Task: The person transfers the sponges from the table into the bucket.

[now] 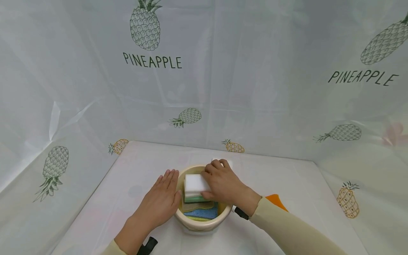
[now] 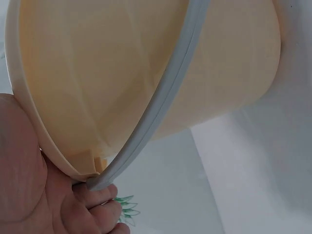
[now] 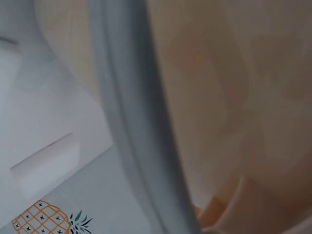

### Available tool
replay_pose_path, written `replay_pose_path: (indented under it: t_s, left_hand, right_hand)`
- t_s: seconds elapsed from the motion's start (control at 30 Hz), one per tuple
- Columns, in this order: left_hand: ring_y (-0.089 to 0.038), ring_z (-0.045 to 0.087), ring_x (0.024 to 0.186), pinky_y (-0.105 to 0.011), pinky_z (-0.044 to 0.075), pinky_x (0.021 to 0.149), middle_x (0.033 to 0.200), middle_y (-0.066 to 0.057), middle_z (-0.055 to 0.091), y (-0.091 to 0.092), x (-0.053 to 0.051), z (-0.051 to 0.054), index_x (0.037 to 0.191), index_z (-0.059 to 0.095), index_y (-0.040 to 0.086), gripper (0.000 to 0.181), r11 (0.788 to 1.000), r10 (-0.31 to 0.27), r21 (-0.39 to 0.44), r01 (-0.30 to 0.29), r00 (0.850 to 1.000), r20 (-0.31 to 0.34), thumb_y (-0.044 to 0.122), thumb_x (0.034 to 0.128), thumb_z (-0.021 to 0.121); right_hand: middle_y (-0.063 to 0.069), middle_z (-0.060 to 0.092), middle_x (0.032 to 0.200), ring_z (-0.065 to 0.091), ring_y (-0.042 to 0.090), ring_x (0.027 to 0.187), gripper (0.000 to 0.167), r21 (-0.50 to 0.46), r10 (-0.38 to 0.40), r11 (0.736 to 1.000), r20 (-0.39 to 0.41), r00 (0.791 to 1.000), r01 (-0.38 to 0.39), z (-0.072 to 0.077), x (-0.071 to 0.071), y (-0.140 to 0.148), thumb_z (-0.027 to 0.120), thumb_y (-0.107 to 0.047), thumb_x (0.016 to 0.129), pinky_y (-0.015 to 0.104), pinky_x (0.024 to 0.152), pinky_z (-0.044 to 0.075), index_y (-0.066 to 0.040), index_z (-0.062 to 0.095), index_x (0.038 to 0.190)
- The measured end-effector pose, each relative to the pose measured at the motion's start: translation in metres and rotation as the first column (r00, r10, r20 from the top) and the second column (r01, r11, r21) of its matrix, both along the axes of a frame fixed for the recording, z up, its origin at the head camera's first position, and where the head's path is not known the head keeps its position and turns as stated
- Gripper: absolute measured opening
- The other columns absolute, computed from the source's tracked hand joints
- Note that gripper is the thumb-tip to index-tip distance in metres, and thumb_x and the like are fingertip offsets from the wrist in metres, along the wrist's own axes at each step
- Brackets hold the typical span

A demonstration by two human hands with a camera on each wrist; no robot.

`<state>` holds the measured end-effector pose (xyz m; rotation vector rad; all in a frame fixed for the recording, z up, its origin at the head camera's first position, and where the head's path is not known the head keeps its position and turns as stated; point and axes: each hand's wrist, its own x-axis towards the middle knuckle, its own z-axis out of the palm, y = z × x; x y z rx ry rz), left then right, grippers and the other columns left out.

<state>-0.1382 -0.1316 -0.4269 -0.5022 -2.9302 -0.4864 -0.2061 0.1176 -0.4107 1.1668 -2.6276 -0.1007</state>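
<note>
A cream bucket [image 1: 214,224] with a grey handle [image 2: 168,92] stands in front of me. Inside it, a white sponge [image 1: 195,183] lies on top of a green layer [image 1: 194,199], above a brown cloth [image 1: 199,207] and a blue sponge [image 1: 202,213]. My right hand [image 1: 224,184] reaches over the right rim and pinches the white sponge's right end between thumb and fingers. With fingers extended, my left hand [image 1: 159,198] rests against the bucket's left rim, close to the handle's end. The right wrist view shows only bucket and handle, not the fingers.
Something orange [image 1: 276,202] lies right of the bucket, partly behind my right sleeve. Beyond the right hand sits a white block [image 3: 46,163]. A pineapple-print sheet [image 1: 255,88] rises around the white table [image 1: 153,156].
</note>
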Motion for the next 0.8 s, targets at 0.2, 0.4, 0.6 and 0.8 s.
replay_pose_path:
  t_s: [0.2,0.4,0.6,0.8]
  left_hand:
    - [-0.039,0.033,0.157,-0.055,0.029,0.129,0.164,-0.026,0.041,0.0,0.001,0.001,0.159,0.037,-0.008,0.062,1.0,0.003,0.014,-0.003,1.0,0.009,0.028,0.1101,0.05]
    - [-0.038,0.034,0.157,-0.055,0.029,0.129,0.164,-0.026,0.041,-0.001,0.0,-0.001,0.159,0.037,-0.009,0.063,1.0,-0.001,0.024,0.001,1.0,0.011,0.028,0.1101,0.049]
    - [-0.038,0.033,0.158,-0.054,0.029,0.13,0.164,-0.025,0.041,0.0,0.0,-0.001,0.16,0.036,-0.008,0.063,0.999,0.001,0.041,-0.002,1.0,0.024,0.028,0.1104,0.049]
    - [-0.038,0.032,0.158,-0.055,0.028,0.13,0.165,-0.025,0.039,0.0,0.001,-0.001,0.16,0.034,-0.008,0.063,0.998,0.004,0.055,-0.006,0.999,0.045,0.028,0.1112,0.048]
  right_hand:
    - [-0.002,0.066,0.116,0.052,0.021,0.113,0.059,0.04,-0.006,0.999,-0.02,1.0,0.007,0.0,0.001,-0.002,0.068,-0.063,0.095,0.05,0.109,0.042,-0.013,0.073,0.126]
    - [0.002,0.067,0.119,0.054,0.024,0.114,0.061,0.065,-0.016,0.998,-0.044,0.999,0.019,0.001,0.001,-0.002,0.068,-0.064,0.093,0.05,0.108,0.043,-0.011,0.071,0.124]
    - [0.004,0.066,0.124,0.056,0.025,0.115,0.067,-0.046,-0.017,0.999,-0.033,0.999,0.015,0.007,0.002,0.009,0.071,-0.064,0.092,0.051,0.105,0.046,-0.01,0.068,0.132]
    - [0.006,0.068,0.122,0.059,0.027,0.113,0.053,-0.175,-0.07,0.983,-0.095,0.993,0.052,0.014,0.002,0.034,0.072,-0.051,0.097,0.05,0.099,0.047,-0.009,0.07,0.131]
